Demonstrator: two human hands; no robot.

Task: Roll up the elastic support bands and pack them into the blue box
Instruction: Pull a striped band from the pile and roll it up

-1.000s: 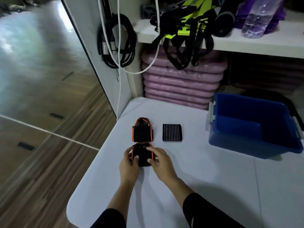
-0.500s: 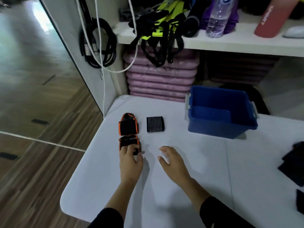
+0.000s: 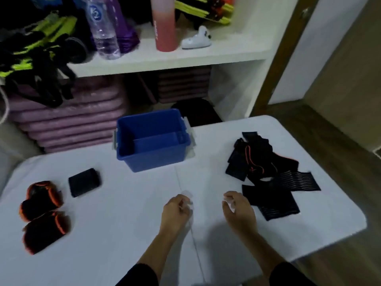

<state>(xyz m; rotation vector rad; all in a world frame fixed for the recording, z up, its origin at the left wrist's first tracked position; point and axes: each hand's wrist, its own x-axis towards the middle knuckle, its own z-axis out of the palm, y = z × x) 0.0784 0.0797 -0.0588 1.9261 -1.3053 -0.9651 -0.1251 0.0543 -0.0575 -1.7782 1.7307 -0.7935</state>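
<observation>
The unrolled bands (image 3: 270,203) lie just beside the right hand (image 3: 240,211), seemingly untouched.

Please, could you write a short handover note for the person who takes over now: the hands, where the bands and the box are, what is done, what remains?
Left hand: empty, fingers loosely curled, over the table.
Right hand: empty as well, close to the pile of loose bands on the right.
Box: at the back, nothing visible inside.
Done: two orange-edged rolls and one black roll lie on the left.
Left: roll the pile, then pack every roll into the box.
</observation>
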